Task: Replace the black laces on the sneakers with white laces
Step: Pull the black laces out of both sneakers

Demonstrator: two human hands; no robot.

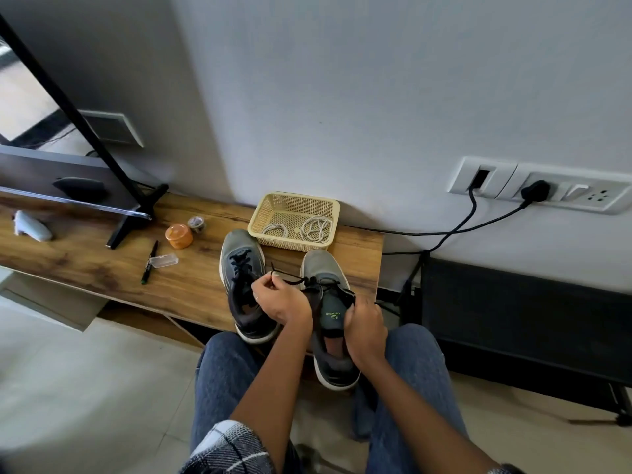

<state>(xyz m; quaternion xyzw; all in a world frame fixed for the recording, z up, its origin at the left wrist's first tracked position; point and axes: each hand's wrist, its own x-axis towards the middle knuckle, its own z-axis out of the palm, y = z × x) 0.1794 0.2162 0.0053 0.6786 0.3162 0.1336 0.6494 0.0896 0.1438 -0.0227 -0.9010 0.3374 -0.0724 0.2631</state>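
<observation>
Only readable thing we can find is the small green print on the tongue [331, 314] of the right-hand sneaker [330, 323], with a little round logo next to it. Looks like "KNITWEAR" maybe, but it's too tiny to be sure.

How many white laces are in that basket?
2, both in the basket: one coiled lace at its left, another lace at its right. Whether each bundle is a single lace is too small to tell.
</observation>
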